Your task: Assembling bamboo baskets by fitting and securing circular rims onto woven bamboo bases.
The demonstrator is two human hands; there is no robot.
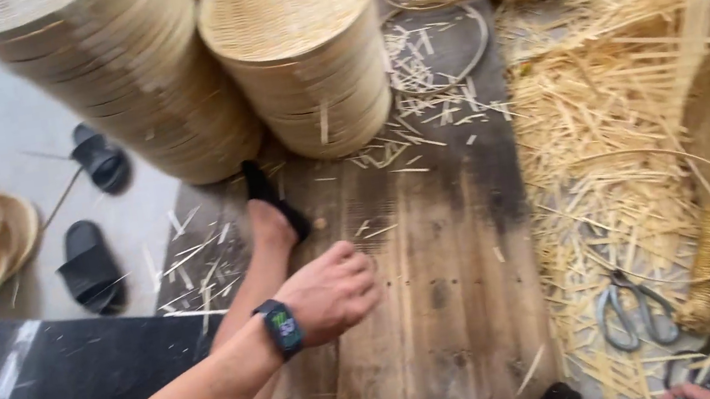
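The left hand [328, 293] sits in the lower middle of the frame, fingers curled loosely inward above the dark, worn wooden board [444, 307], grasping nothing that shows. A dark smartwatch [281, 327] wraps its wrist. Just beyond the knuckles a bare foot [270, 223] in a black sandal [274, 199] rests on the board. Pale bamboo slivers [198, 268] lie scattered on the wood near the hand, thin, flat and straw-coloured. Only a fingertip edge of the right hand [690, 393] shows at the bottom right; I cannot tell its grip. Near it lie grey-handled scissors [634, 310] on a heap of bamboo offcuts [595, 129]. 2 tall stacks of round woven bamboo trays [306, 49] fill the upper left and centre. 2 black slippers [88, 265] lie on the grey floor at left.
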